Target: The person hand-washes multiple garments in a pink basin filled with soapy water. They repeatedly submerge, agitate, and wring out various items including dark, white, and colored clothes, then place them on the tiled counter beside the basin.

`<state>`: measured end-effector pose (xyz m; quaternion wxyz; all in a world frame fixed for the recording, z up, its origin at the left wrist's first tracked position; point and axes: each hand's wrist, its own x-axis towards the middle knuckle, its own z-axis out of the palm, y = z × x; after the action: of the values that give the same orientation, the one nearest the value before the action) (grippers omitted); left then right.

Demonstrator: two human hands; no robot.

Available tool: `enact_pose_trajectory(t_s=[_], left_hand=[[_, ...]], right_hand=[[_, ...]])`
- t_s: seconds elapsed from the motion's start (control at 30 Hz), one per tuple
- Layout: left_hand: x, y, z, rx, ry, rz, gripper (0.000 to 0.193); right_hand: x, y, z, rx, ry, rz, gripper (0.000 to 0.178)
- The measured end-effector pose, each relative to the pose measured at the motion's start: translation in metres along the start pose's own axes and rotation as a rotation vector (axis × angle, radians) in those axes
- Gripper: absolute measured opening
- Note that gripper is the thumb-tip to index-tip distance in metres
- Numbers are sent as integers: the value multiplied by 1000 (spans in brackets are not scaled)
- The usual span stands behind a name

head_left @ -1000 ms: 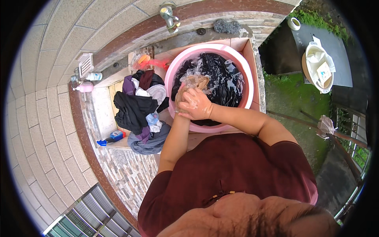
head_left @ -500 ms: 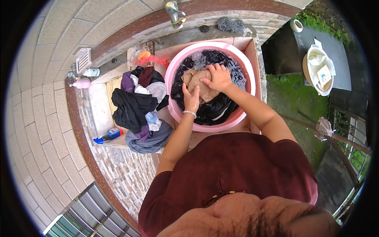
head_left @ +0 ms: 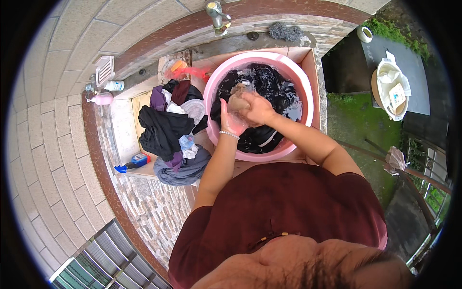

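Note:
Over the pink basin (head_left: 308, 103) I have a wet tan cloth (head_left: 237, 98), bunched up small between my hands. My right hand (head_left: 260, 110) is closed round the bunched cloth. Against its other side lies my left hand (head_left: 232, 122), palm turned inward and thumb up, with a beaded bracelet at the wrist; its far fingers are partly hidden. Beneath them, dark wet clothes (head_left: 272, 82) lie in the water in the basin, with a little foam on top.
Left of the basin, a heap of clothes (head_left: 163, 126) lies on the ledge, near a blue brush (head_left: 132, 164). A red scoop (head_left: 192, 72) lies behind the heap. On the far wall is a tap (head_left: 218, 18). A white basket (head_left: 394, 89) stands off to the right.
The tan cloth, spread over the dark clothes before, is now gathered into a small bunch. My right hand has turned and closed on it, and my hands have come together.

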<state>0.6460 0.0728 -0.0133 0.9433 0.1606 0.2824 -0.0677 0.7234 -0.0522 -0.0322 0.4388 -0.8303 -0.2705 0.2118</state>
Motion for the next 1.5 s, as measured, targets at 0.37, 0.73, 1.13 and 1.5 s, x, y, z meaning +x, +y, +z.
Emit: enact_pose_trajectory(t_s=[0.37, 0.73, 1.13, 1.5], left_hand=[[-7, 8, -6, 34, -264, 127, 74], [12, -5, -23, 1083, 488, 344, 76], [16, -6, -58, 1768, 510, 223, 66], [-64, -3, -36, 1779, 479, 664, 53]], right_hand=[[-23, -81, 6, -233, 137, -590, 26], [29, 3, -46, -203, 89, 155, 42], [-2, 56, -19, -352, -94, 221, 61], [-44, -9, -86, 139, -177, -224, 22]])
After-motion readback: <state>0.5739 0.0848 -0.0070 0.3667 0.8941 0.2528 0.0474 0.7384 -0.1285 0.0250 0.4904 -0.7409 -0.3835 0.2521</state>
